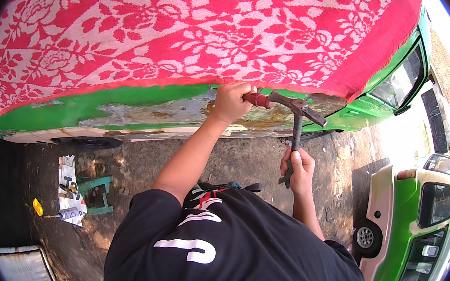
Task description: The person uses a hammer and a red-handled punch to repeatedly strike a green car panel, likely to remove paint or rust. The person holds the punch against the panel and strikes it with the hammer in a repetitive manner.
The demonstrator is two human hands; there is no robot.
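My left hand [231,102] is wrapped round a tool with a red handle [257,100]; its working end is hidden, so its kind cannot be told. That hand is at the side panel of a green van [145,111], where the paint is patchy and bare grey and rusty areas show. In my right hand [299,168] is a hammer [297,128], gripped low on its dark handle. The hammer's head lies right by the end of the red handle; whether they touch cannot be told.
A red and white floral cloth [197,33] covers the van's upper part. On the ground to the left are a green plastic stool [97,195], a printed sheet [67,179], a spray can [70,213] and a yellow object [38,207]. Another green and white van [403,220] stands at lower right.
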